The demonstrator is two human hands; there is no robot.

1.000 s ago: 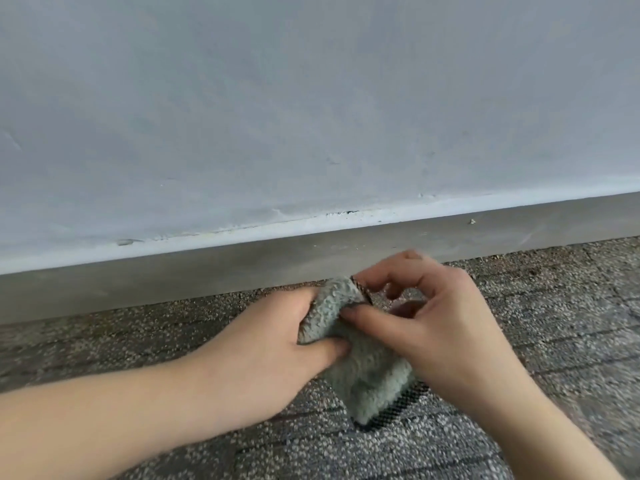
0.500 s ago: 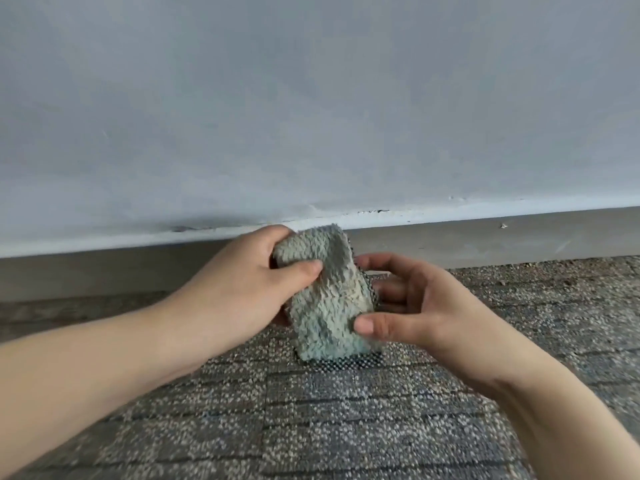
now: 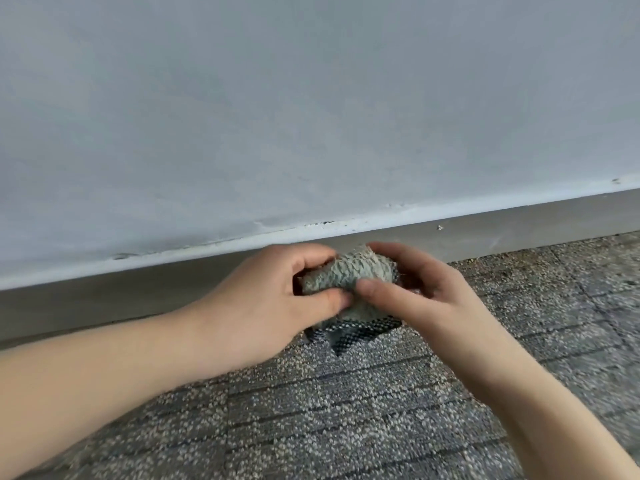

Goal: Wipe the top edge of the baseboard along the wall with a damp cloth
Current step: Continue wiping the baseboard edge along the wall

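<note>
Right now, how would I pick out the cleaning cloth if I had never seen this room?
Follow the pale wall down to the grey baseboard above the speckled carpet. Just in front, the left hand and right hand hold the cloth: a bunched, nubbly grey-green wad with dark mesh backing.

Speckled grey carpet (image 3: 346, 427), crossed by dark lines, is spreading across the lower field from 3 to 8 o'clock.

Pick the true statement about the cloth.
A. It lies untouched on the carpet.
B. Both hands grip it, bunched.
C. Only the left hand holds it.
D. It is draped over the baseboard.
B: the left hand and the right hand both clasp the cloth, which is bunched between them.
</note>
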